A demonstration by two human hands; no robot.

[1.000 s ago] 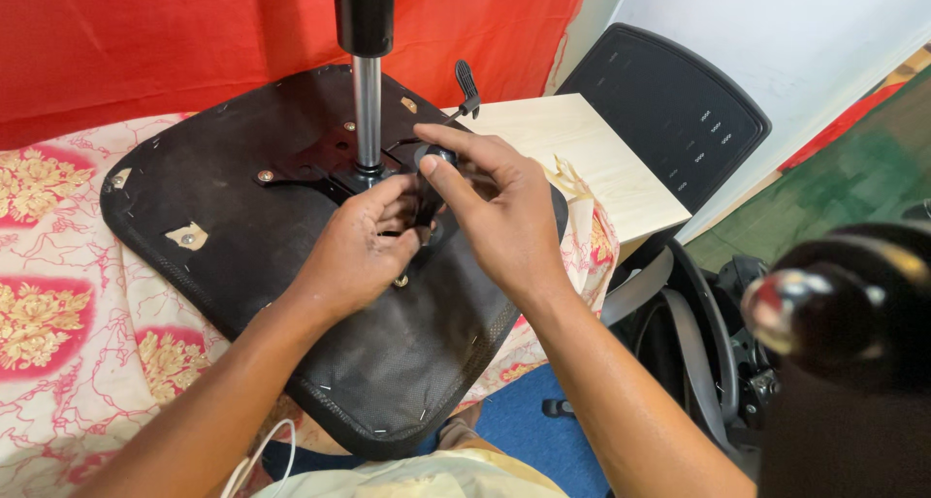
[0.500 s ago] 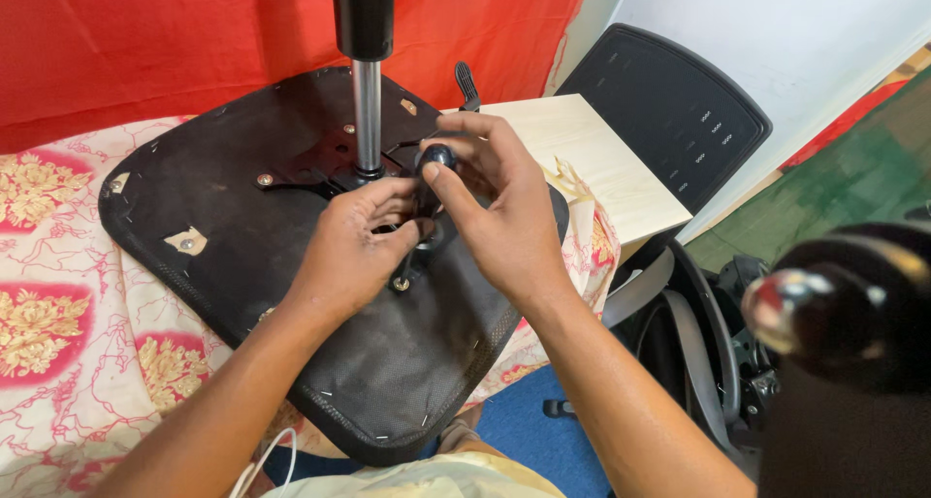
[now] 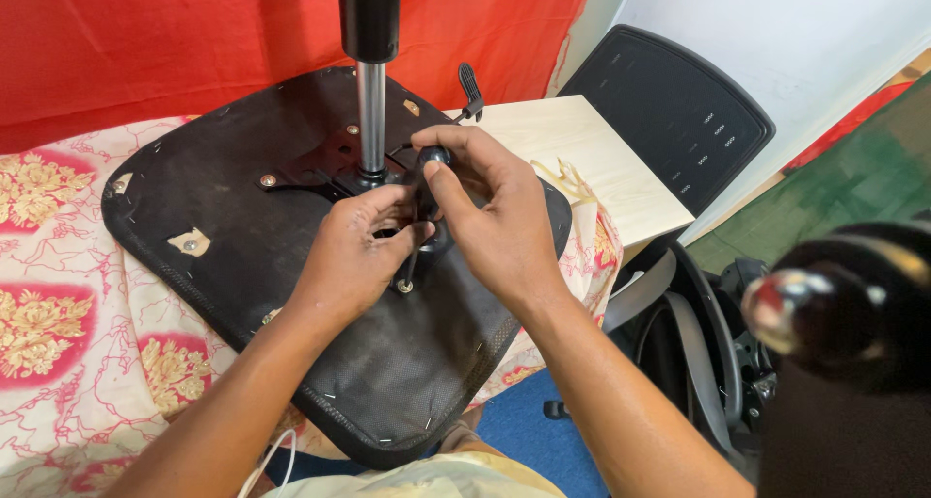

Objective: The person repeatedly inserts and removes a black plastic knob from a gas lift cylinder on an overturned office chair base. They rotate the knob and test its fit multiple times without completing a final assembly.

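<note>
the left hand (image 3: 357, 256) rests closed on the metal plate (image 3: 335, 163) of the upturned chair seat (image 3: 291, 265) while the right hand (image 3: 490, 217) pinches a small black knob (image 3: 433, 156) beside the gas-lift post (image 3: 369, 110), seemingly mid-fastening, calling next for a steady twist.

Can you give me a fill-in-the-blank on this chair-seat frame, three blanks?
1. The upturned seat base lies on a floral cloth in front of a ____ curtain.
2. The right hand pinches a small black ____ between thumb and fingers.
3. The metal column stands ____ from the seat's mechanism plate, beside the left hand.

Missing words: red; knob; upright
</note>
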